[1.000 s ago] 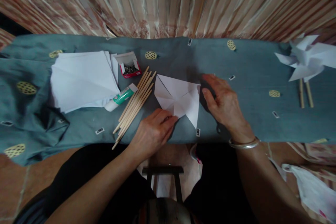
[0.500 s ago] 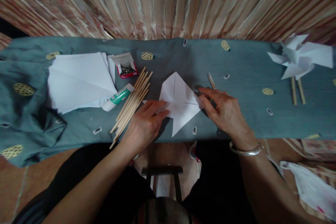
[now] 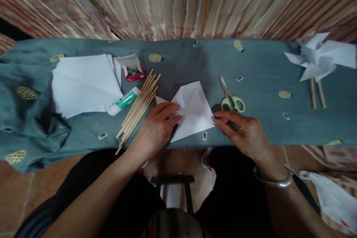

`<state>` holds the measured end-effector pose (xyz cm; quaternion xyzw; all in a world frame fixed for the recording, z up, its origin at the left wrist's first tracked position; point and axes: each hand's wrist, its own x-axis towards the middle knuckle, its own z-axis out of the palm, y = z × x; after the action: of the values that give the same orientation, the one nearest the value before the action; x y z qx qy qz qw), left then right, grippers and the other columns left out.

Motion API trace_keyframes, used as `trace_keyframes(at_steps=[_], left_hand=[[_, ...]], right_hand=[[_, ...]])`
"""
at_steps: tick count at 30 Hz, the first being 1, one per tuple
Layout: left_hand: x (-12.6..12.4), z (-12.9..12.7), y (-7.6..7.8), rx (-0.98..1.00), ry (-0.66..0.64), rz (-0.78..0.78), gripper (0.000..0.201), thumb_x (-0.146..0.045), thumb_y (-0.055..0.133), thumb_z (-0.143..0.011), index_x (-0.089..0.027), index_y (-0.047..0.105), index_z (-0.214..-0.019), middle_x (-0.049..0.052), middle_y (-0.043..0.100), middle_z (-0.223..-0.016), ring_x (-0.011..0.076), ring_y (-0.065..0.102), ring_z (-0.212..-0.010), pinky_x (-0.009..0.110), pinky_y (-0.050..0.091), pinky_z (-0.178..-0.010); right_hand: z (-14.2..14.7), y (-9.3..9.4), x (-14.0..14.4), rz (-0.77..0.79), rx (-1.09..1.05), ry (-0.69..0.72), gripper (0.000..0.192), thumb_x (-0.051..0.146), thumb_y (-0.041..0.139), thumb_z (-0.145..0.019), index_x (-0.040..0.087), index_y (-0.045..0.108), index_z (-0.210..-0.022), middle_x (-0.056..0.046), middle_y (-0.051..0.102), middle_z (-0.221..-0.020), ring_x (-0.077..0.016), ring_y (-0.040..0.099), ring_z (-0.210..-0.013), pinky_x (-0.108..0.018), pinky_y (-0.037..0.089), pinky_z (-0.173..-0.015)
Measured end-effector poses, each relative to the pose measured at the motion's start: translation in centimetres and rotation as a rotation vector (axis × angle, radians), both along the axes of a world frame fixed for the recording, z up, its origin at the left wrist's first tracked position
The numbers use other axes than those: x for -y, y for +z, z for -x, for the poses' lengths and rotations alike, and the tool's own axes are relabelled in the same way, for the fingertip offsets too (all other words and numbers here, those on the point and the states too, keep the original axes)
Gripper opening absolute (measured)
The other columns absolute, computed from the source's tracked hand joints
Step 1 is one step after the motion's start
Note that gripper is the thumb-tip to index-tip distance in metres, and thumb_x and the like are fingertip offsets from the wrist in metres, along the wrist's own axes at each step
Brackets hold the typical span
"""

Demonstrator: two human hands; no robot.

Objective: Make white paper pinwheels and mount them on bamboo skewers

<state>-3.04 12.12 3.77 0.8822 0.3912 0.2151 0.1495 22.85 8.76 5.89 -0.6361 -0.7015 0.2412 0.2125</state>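
Observation:
A white square of paper (image 3: 193, 109), creased and cut along its diagonals, lies on the blue-grey cloth (image 3: 259, 67) near the table's front edge. My left hand (image 3: 157, 128) rests flat on the sheet's left part, fingers pressing it down. My right hand (image 3: 244, 132) pinches the sheet's right corner between thumb and fingers. Green-handled scissors (image 3: 231, 98) lie on the cloth just beyond my right hand, untouched.
A bundle of wooden sticks (image 3: 138, 109) lies left of the sheet, with a glue tube (image 3: 124, 100), a red box of pins (image 3: 132, 70) and a stack of white paper (image 3: 85, 81) further left. Finished paper pinwheels (image 3: 320, 57) on sticks lie at far right.
The paper has been turned and pulled nearer the front edge. My right hand came off the scissors, leaving them on the cloth, and took the sheet's right corner. My left hand slid onto the paper.

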Motion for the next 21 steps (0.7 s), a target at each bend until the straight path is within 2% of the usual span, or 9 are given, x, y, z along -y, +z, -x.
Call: trace_keyframes(at_steps=[4,7,9,11,14,17,21], left_hand=[[-0.5,-0.3,-0.2,0.014,-0.005,-0.035,0.023,-0.005,0.052,-0.086,-0.017,0.07,-0.095,0.01,0.064,-0.122,0.0248,0.053,-0.118,0.045,0.05,-0.097],[-0.4,-0.7,0.3,0.025,-0.021,-0.054,0.026,-0.003,0.051,-0.085,-0.017,0.069,-0.098,0.01,0.063,-0.122,0.0255,0.052,-0.12,0.047,0.048,-0.099],[0.2,-1.2,0.8,0.048,-0.046,-0.066,0.025,-0.006,0.053,-0.085,-0.017,0.067,-0.102,0.01,0.063,-0.122,0.0262,0.052,-0.12,0.048,0.048,-0.098],[0.9,-1.8,1.2,0.064,-0.09,-0.056,0.021,-0.014,0.057,-0.086,-0.016,0.065,-0.105,0.01,0.065,-0.116,0.0265,0.054,-0.116,0.047,0.05,-0.095],[2.0,-2.6,1.3,0.005,-0.128,-0.017,0.022,-0.023,0.062,-0.085,-0.013,0.064,-0.105,0.01,0.067,-0.11,0.0263,0.057,-0.108,0.044,0.053,-0.089],[2.6,-3.1,0.8,-0.057,-0.098,-0.033,0.019,-0.02,0.06,-0.087,-0.012,0.064,-0.103,0.012,0.067,-0.11,0.024,0.059,-0.099,0.04,0.056,-0.082],[2.6,-3.1,0.5,-0.07,-0.098,-0.084,0.016,-0.018,0.055,-0.09,-0.011,0.064,-0.101,0.011,0.068,-0.102,0.0215,0.061,-0.09,0.036,0.058,-0.077]], right_hand=[[-0.2,0.1,0.6,0.094,-0.069,0.047,0.016,0.03,0.06,-0.087,0.023,0.073,-0.094,0.001,0.075,-0.081,-0.0146,0.068,-0.069,-0.025,0.052,-0.066],[-0.7,0.3,1.0,0.175,-0.097,0.076,0.019,0.033,0.057,-0.089,0.023,0.072,-0.083,0.002,0.073,-0.073,-0.0129,0.066,-0.062,-0.024,0.049,-0.058],[-1.2,0.3,1.1,0.17,-0.086,0.049,0.022,0.036,0.056,-0.09,0.023,0.071,-0.08,0.002,0.072,-0.07,-0.0133,0.066,-0.06,-0.024,0.048,-0.057],[-1.4,0.2,1.1,0.129,-0.083,0.006,0.021,0.037,0.056,-0.09,0.023,0.072,-0.085,0.001,0.072,-0.071,-0.0149,0.067,-0.063,-0.026,0.05,-0.061],[-1.2,0.0,1.0,0.034,-0.074,-0.03,0.02,0.035,0.058,-0.089,0.024,0.072,-0.096,-0.002,0.075,-0.085,-0.0182,0.07,-0.077,-0.03,0.053,-0.074],[-0.5,0.0,0.9,-0.012,-0.061,0.004,0.02,0.033,0.058,-0.089,0.025,0.071,-0.101,-0.002,0.075,-0.099,-0.0196,0.07,-0.089,-0.032,0.053,-0.083],[0.0,-0.1,0.6,-0.016,-0.074,0.039,0.019,0.031,0.057,-0.09,0.025,0.071,-0.101,-0.002,0.075,-0.099,-0.0196,0.07,-0.09,-0.033,0.053,-0.084]])
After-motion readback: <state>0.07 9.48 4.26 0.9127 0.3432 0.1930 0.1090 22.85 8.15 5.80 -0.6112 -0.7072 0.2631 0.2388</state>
